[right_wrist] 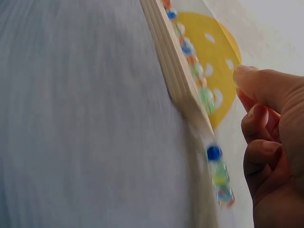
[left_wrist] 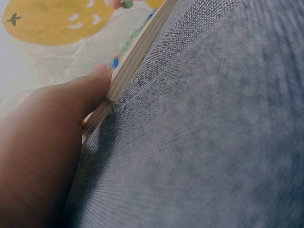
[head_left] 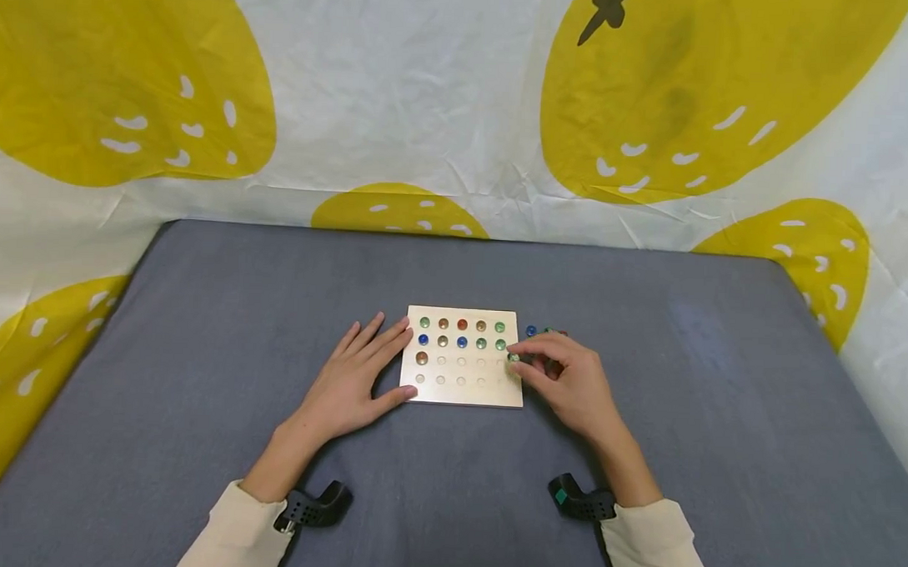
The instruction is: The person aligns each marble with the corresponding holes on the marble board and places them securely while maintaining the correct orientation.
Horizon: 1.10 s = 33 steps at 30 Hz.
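A pale wooden board (head_left: 461,392) with rows of round hollows lies on the grey cloth. Glass marbles in green, amber, red and blue fill its two far rows; one amber marble (head_left: 421,358) sits at the left of the third row. My left hand (head_left: 353,384) rests with spread fingers along the board's left edge, its thumb near the front corner. Over the right edge, by the third row, my right hand (head_left: 571,383) pinches a greenish marble (head_left: 513,357) between thumb and index finger. Its other fingers are curled. In the right wrist view the pinched marble is hidden.
Beside the board's right edge lie loose marbles, a blue one (right_wrist: 214,153), a green one (right_wrist: 220,175) and a multicoloured one (right_wrist: 225,195). Grey cloth (head_left: 274,285) covers the table. A white curtain with yellow fruit shapes (head_left: 396,211) hangs behind it.
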Available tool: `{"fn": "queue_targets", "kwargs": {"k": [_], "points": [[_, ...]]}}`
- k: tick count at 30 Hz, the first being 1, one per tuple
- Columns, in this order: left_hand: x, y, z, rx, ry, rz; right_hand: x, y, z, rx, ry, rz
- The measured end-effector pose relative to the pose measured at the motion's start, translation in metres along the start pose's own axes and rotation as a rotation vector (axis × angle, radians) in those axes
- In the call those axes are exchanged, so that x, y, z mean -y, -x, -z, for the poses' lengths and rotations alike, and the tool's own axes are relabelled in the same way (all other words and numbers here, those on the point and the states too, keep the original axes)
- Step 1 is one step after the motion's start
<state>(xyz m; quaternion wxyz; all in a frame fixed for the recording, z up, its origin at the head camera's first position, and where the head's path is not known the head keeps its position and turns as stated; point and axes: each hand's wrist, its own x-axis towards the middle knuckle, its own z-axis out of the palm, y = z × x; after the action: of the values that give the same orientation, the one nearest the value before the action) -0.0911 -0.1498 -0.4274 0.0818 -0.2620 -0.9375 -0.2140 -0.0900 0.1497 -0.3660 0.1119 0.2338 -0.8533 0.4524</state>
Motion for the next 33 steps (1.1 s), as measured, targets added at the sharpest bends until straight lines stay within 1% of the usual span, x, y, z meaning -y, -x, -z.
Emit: {"fn": "queue_targets", "kwargs": {"k": [1, 5, 6, 9, 13, 16, 21, 28, 33], "points": [[0.0, 0.0, 0.0, -0.002, 0.001, 0.0, 0.008, -0.002, -0.002, 0.004, -0.008, 0.005], [-0.001, 0.0, 0.0, -0.01, 0.005, -0.006, 0.011, -0.006, -0.01, 0.008, -0.048, 0.016], [-0.001, 0.0, 0.0, -0.014, 0.005, -0.008, 0.01, -0.007, -0.012, 0.005, -0.059, 0.016], [-0.001, 0.0, 0.0, -0.019, 0.006, -0.011, -0.001, -0.008, -0.023, 0.0, -0.079, 0.012], [-0.001, 0.0, 0.0, -0.02, 0.004, -0.011, -0.014, -0.01, -0.039, 0.019, -0.09, -0.001], [-0.001, 0.001, 0.001, -0.021, 0.005, -0.009, -0.013, -0.013, -0.049, 0.027, -0.103, 0.005], [0.0, 0.002, 0.0, -0.025, 0.01, -0.005, -0.009, -0.015, -0.062, 0.005, -0.105, 0.023], [-0.001, 0.0, 0.002, -0.018, 0.01, -0.006, -0.009, -0.014, -0.073, -0.042, -0.094, 0.019], [-0.001, 0.0, 0.004, 0.0, 0.008, -0.001, -0.011, -0.012, -0.076, -0.037, -0.065, 0.042]]}}
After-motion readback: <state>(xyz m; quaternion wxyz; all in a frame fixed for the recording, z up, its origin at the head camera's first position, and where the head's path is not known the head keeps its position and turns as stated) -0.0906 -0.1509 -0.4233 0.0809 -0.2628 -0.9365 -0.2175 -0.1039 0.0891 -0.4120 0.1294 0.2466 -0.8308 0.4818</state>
